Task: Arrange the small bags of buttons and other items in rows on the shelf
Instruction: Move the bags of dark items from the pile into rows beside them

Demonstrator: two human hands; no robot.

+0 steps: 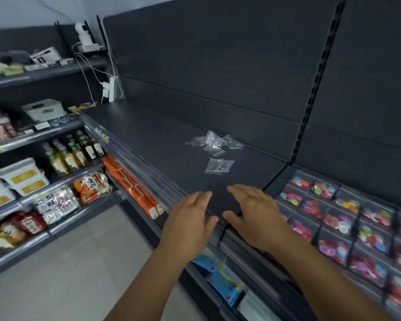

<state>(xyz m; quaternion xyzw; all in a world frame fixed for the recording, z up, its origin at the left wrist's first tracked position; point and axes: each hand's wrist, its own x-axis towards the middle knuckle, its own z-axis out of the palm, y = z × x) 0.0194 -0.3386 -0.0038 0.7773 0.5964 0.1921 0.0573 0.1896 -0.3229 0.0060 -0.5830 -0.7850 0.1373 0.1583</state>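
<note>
Dark shelf [153, 140] carries a loose heap of small clear bags [214, 143] near its back panel, well beyond the left hand [190, 218] and right hand [255, 214], both flat-fingered and empty, so I'd reach in and lift bags singly.
</note>
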